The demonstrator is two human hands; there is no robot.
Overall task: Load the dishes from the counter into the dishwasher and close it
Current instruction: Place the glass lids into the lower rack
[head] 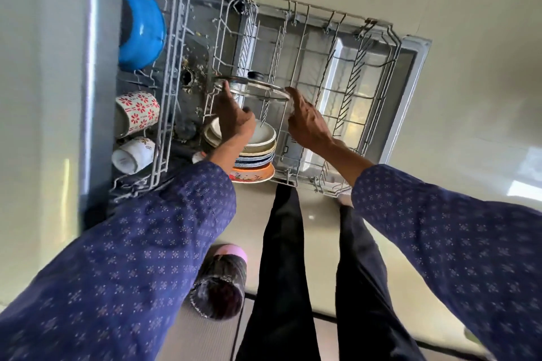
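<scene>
Grip: both hands hold one glass lid between them, the left hand at its left rim and the right hand at its right rim.
Left hand: fingers reach up to the lid's edge with the fingertips on the metal band; the thumb is curled below — how tightly it pinches I cannot tell.
Right hand: fingers bent round the right edge of the lid, the back of the hand facing the camera.
Lid: centre of the frame, held nearly level and seen edge-on, its black knob on the far side, above the lower rack.
Lower rack: pulled out over the open dishwasher door, filling the centre and upper right of the frame; its right part holds only bare wire tines.
Plates: a stack of plates stands at the near left corner of the lower rack, just under the left wrist — pale ones on top, blue-rimmed ones beneath, an orange flowered plate lowest.
Upper rack: left of the frame, pulled out, carrying a blue bowl toward the top, a red-flowered mug on its side and a white mug on its side below it.
Sleeves: dark blue patterned sleeves cover both arms in the lower frame.
Floor: black trouser legs at bottom centre, with a dark roll with a pink end lying beside them on the left.
</scene>
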